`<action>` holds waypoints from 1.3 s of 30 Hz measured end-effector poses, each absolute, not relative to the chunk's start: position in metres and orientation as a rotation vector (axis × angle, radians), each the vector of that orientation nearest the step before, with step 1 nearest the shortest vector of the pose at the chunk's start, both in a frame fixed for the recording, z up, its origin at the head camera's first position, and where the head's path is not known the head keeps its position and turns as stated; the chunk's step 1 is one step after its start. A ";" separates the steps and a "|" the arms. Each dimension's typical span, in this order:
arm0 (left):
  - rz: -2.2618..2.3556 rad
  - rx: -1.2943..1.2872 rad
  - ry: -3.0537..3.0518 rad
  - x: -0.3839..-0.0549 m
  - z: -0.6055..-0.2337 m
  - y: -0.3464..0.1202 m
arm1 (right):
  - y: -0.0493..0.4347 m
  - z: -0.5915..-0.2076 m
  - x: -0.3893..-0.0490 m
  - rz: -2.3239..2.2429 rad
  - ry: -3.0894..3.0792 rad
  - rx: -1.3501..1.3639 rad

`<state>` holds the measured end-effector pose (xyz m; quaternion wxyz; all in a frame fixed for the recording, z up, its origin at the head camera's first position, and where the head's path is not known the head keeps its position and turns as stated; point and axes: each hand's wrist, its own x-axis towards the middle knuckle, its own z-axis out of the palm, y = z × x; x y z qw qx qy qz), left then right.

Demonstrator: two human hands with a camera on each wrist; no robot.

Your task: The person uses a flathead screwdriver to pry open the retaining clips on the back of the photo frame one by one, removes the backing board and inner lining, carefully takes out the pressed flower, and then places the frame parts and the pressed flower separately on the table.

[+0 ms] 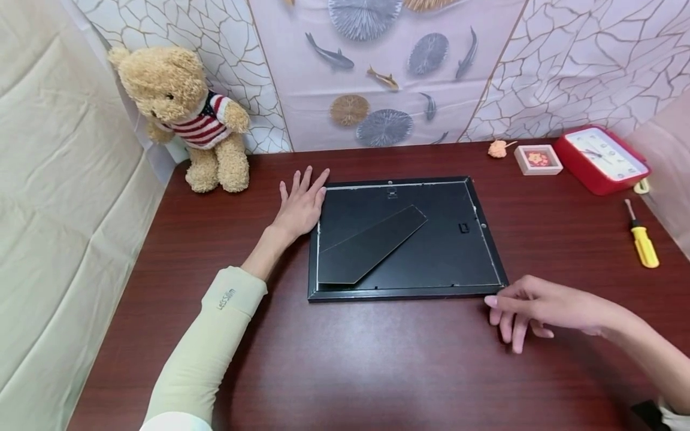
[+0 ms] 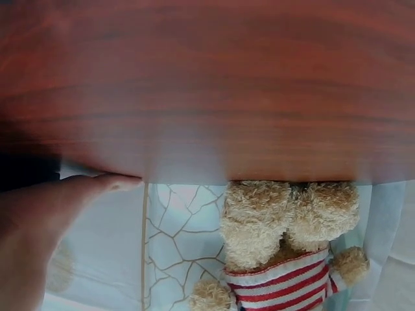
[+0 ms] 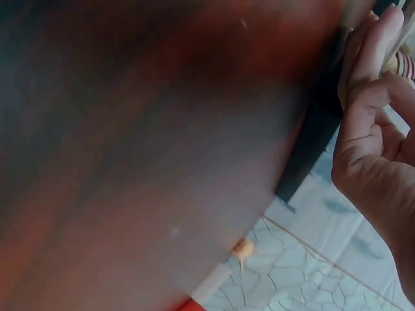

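A black picture frame (image 1: 447, 263) lies on the table with its backing up; a folding stand flap (image 1: 372, 245) lies slanted across it. My left hand (image 1: 300, 209) rests at the frame's upper left corner, fingers straight and spread, their tips pointing to the back of the table. In the left wrist view only part of the left hand (image 2: 39, 220) shows, at the left edge. My right hand (image 1: 539, 308) is at the frame's near right corner, thumb tip right by the edge and the other fingers loosely bent downward. The right wrist view shows the right hand (image 3: 376, 136) beside the frame's dark edge (image 3: 311, 146).
A teddy bear (image 1: 199, 120) in a striped sweater sits at the back left. At the back right are a small peach-coloured item (image 1: 498, 149), a little pink-framed box (image 1: 538, 160) and a red clock (image 1: 604, 158). A yellow-handled screwdriver (image 1: 644, 245) lies near the right edge.
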<state>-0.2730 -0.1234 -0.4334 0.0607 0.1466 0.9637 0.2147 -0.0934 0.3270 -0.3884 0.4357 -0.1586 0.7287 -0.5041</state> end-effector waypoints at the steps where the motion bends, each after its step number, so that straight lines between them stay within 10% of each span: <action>1: 0.662 0.502 2.921 -0.275 -0.434 -0.125 | 0.325 -0.391 -0.092 -1.265 1.784 -0.393; 9: 0.844 1.137 2.799 -0.304 -0.457 -0.145 | 0.319 -0.403 -0.089 -1.361 1.678 -0.348; 22: 0.716 1.226 2.852 -0.329 -0.496 -0.176 | 0.329 -0.395 -0.104 -1.314 1.784 -0.246; 39: 0.716 1.097 2.679 -0.237 -0.423 -0.179 | 0.338 -0.388 -0.155 -1.318 2.137 -0.151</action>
